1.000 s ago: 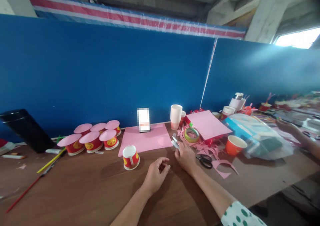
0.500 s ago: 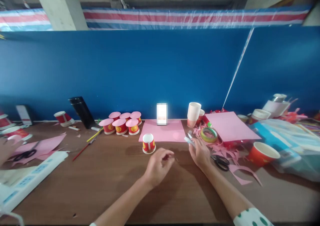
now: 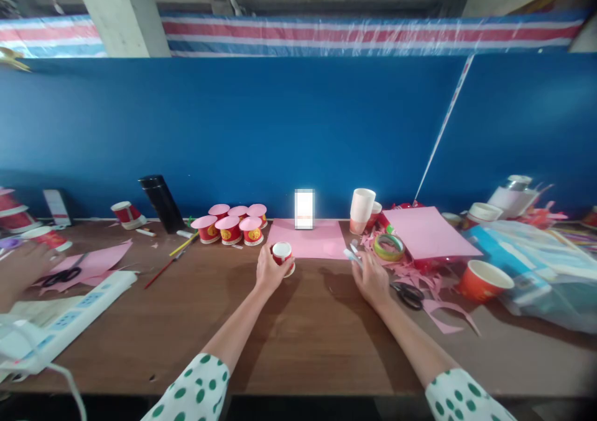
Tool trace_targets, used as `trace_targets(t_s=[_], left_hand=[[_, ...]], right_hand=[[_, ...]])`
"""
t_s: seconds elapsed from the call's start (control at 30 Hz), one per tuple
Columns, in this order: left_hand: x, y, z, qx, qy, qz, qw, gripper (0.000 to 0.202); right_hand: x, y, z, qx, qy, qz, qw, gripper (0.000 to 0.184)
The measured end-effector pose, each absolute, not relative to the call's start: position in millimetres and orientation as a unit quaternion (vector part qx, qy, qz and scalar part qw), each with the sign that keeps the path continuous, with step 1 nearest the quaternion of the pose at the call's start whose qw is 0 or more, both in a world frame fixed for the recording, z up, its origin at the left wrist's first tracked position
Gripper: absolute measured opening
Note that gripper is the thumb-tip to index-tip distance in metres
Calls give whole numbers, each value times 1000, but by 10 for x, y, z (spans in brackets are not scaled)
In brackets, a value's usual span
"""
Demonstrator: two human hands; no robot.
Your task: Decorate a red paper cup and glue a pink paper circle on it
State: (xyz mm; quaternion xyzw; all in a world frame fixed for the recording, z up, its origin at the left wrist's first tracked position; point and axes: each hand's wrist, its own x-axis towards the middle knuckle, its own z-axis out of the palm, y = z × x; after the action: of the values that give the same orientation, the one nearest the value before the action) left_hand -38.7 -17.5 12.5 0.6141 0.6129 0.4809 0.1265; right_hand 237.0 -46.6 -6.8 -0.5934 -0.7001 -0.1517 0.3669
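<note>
My left hand (image 3: pixel 268 270) is closed round a small red paper cup (image 3: pixel 282 254) that stands upside down on the brown table, at the front edge of a pink paper sheet (image 3: pixel 311 239). My right hand (image 3: pixel 370 278) rests on the table to the right and grips a small white glue stick (image 3: pixel 352 256) that pokes out above its fingers. Black scissors (image 3: pixel 408 295) lie just right of that hand, and a roll of tape (image 3: pixel 387 247) sits behind it among pink paper scraps.
Several red cups with pink paper tops (image 3: pixel 231 223) cluster at the back left beside a black flask (image 3: pixel 161 202). White stacked cups (image 3: pixel 362 209), a second pink sheet (image 3: pixel 429 232) and an orange cup (image 3: pixel 484 280) stand to the right. A white power strip (image 3: pixel 69 320) and another person's hand (image 3: pixel 23 270) are at left.
My left hand has reached forward from the bare table and closed on the red cup. My right hand has stayed put with the glue stick.
</note>
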Motion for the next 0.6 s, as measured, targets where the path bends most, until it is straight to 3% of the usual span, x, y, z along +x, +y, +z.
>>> trace_targets(t_s=[0.3, 0.6], left_hand=[[16, -251, 60, 639, 487, 532, 269, 54], [-37, -305, 9, 649, 387, 523, 395, 57]], right_hand=[[2401, -476, -66, -576, -701, -122, 402, 25], [2120, -325, 287, -555, -577, 79, 594, 23]])
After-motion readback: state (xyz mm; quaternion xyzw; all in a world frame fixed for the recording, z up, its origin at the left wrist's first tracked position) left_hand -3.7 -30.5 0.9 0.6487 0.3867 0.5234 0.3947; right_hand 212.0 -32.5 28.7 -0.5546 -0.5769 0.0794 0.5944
